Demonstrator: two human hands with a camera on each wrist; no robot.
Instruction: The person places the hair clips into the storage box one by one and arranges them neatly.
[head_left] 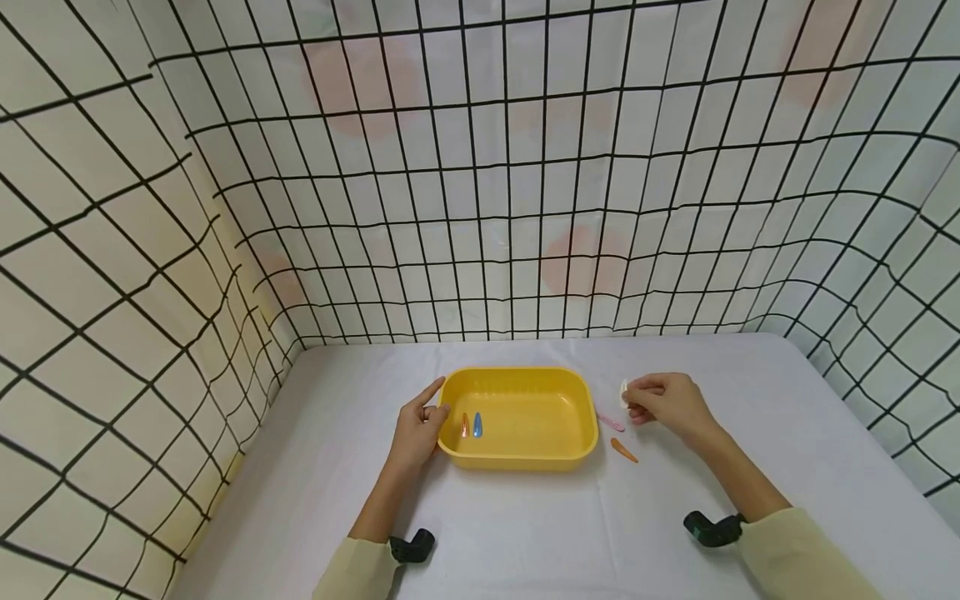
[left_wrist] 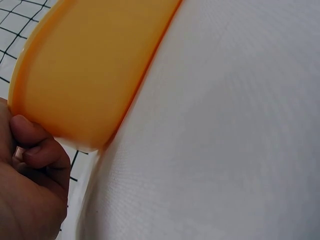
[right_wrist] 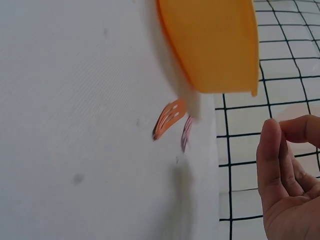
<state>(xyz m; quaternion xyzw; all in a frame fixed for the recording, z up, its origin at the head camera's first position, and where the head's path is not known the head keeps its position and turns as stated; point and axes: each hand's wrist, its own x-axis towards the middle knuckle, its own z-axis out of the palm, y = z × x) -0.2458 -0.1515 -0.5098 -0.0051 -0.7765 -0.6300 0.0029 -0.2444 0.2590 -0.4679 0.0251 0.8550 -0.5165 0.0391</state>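
Note:
A yellow plastic tub stands on the white-covered table. My left hand holds the tub's left end, thumb over the rim and other fingers outside it; in the left wrist view, curled fingers lie against its wall. Inside the tub, near that end, an orange snap hair clip and a blue one lie side by side. To the right of the tub my right hand pinches a small white hair clip between thumb and forefinger. Below it lie a pink hair clip and another orange clip.
The table's white cloth spreads around the tub. Behind and at both sides rises a black wire grid against pale sheeting. Dark camera mounts sit on both wrists.

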